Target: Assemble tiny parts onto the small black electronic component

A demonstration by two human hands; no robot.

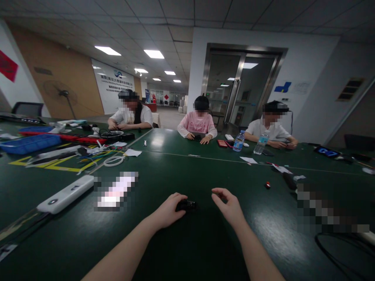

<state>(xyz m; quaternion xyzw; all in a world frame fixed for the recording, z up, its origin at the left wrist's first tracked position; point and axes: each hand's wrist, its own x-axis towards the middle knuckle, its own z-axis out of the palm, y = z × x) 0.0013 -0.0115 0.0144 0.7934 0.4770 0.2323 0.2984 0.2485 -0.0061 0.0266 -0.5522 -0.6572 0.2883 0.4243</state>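
Observation:
My left hand (170,210) is closed round one end of a small black object (190,204) just above the dark green table (164,168). The object's other end points right, toward my right hand. Across a short gap, my right hand (228,203) has its thumb and forefinger curled toward each other. Something small and dark seems to lie between those fingertips, but it is too small to name. The fingers below are partly hidden.
On the left lie a white power strip (67,194), a blurred phone (118,190), coiled white cable (114,160) and a blue tray (31,144). Bottles (238,142), a small red item (267,185) and black cable (331,249) are right. Three people sit opposite.

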